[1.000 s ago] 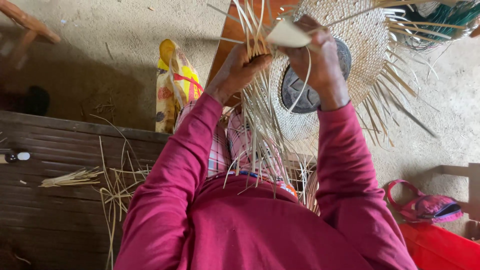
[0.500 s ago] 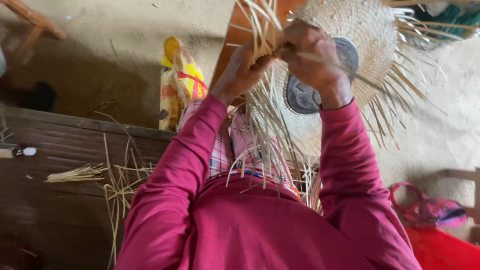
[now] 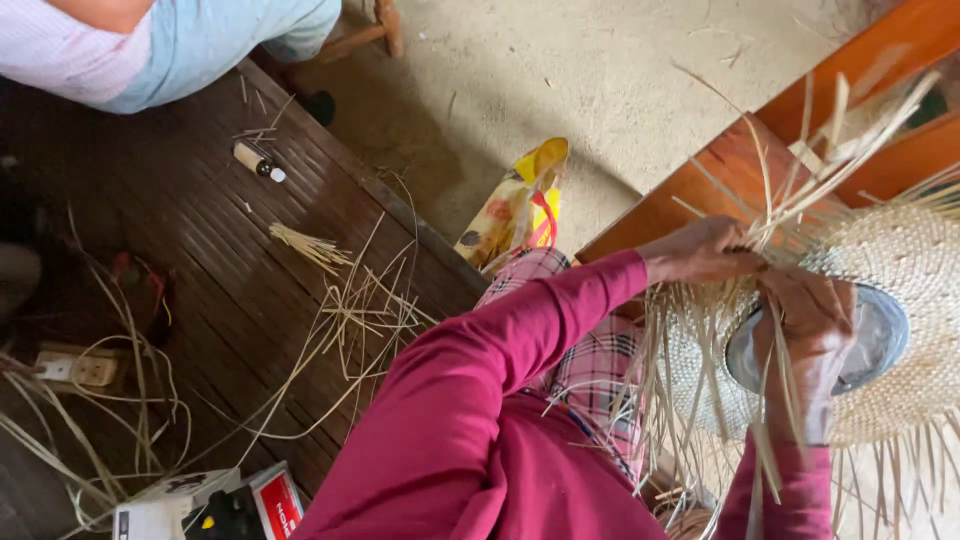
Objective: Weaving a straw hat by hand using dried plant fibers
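Above sandy floor (image 3: 600,90), both hands, left (image 3: 700,250) and right (image 3: 805,310), pinched on straw hat (image 3: 900,260) strands.

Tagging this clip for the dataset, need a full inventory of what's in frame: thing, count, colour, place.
woven straw hat: one, pale straw, unfinished, loose strands, at the hands
round form: one, grey, inside the hat
loose straw strands: many, pale, on the dark slatted platform
straw bundle: one, pale, on platform
small bottle: one, brown, white cap, on platform
patterned bag: one, yellow and red, on floor
box: one, red and white, bottom edge
other person: one, light clothes, top left
left hand: in the strands, magenta sleeve
right hand: on the hat
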